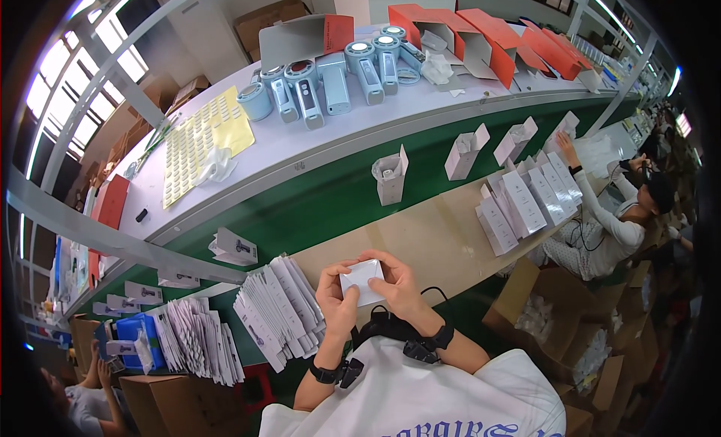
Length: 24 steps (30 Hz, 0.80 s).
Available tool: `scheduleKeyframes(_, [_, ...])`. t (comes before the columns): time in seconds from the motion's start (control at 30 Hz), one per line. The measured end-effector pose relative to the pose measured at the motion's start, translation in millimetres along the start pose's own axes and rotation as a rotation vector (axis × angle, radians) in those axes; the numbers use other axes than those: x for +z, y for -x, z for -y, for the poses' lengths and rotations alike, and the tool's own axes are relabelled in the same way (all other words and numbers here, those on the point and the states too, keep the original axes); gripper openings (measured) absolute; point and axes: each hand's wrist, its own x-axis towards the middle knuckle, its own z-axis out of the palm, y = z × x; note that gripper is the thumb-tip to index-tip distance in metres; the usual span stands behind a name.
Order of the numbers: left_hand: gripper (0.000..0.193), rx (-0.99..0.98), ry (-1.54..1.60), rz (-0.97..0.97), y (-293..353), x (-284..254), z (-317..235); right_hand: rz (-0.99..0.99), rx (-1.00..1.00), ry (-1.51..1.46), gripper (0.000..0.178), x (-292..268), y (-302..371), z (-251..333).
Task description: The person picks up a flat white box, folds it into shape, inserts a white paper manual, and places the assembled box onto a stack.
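1. Head view: A worker's left hand (335,299) and right hand (402,288) grip a small white carton (363,272) over the tan bench (409,245), thumbs against its face.
2. Pale folded cartons (279,308) fan out near the left hand.
3. Light, even thumb pressure should keep edges square and uncreased.

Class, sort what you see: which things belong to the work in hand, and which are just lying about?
Probably the work:
- white carton, held by left hand and right hand
- flat cartons beside it
- open carton

Probably lying about:
- yellow sheet
- orange boxes
- crumpled plastic
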Motion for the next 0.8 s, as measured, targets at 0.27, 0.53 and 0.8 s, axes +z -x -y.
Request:
scheduleKeyframes(0.27, [0.031,-0.01,-0.076,0.0,-1.0,0.7,3.7,0.024,-0.09,0.181,0.041,-9.6,-1.0,-9.1])
scheduleKeyframes(0.53, [0.031,-0.029,-0.053,0.009,-2.8,1.3,1.5,0.043,-0.053,0.147,0.038,-11.2,-2.4,-9.1])
scheduleKeyframes(0.8, [0.032,-0.038,-0.116,-0.034,-0.8,1.2,5.9,-0.026,-0.079,0.254,0.036,-8.5,-2.5,-15.4])
